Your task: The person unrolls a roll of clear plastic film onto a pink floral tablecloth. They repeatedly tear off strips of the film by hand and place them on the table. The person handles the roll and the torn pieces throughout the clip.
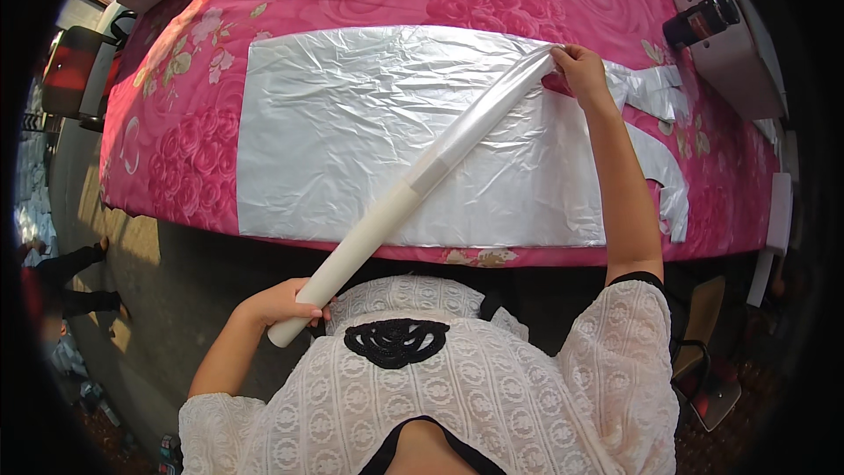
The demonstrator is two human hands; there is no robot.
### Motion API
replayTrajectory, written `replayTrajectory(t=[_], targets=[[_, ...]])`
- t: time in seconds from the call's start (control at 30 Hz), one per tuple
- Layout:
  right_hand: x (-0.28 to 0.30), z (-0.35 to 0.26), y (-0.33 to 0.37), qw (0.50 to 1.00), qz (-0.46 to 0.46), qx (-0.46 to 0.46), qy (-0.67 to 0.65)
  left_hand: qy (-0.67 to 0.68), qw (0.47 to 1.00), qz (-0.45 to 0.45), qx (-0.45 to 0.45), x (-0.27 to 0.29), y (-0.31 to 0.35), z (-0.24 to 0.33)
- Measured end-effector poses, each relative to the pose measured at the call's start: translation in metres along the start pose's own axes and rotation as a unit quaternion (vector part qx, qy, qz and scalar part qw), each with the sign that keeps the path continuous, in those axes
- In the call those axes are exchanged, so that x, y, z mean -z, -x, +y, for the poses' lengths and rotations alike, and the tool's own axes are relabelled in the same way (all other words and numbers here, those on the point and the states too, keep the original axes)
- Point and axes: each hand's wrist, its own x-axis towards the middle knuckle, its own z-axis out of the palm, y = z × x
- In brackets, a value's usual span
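left hand [271,301] has fingers closed round the low end of a long white roll [369,225], right hand [582,76] fingers pinching its filmy far end, roll slanting across the worktop [343,2]'s near edge over silvery sheets [308,136].

Head fisheye looks steeply down over the wearer's chest [475,391]; faces the nearby pink-covered table [330,0]

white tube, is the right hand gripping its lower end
No, the left hand grips the lower end of the white tube, while the right hand is at the translucent film higher up.
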Motion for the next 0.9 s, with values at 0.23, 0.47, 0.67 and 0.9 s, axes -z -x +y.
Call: replayTrajectory(t=[0.23,0.47,0.67,0.9], targets=[[0.056,0.025,-0.019,0.993,0.093,0.070,-0.001,-0.155,0.986,-0.038,0.043,0.009,0.040,0.054],[-0.049,-0.020,0.006,0.994,-0.073,0.078,-0.019,-0.709,0.624,0.249,-0.215,-0.024,-0.032,0.165],[-0.075,-0.029,0.004,0.990,-0.103,0.096,0.010,-0.652,0.477,0.134,-0.574,-0.034,-0.079,0.169],[-0.076,-0.023,-0.008,0.989,-0.131,0.064,0.029,-0.756,0.512,0.064,-0.404,-0.019,-0.092,0.129]])
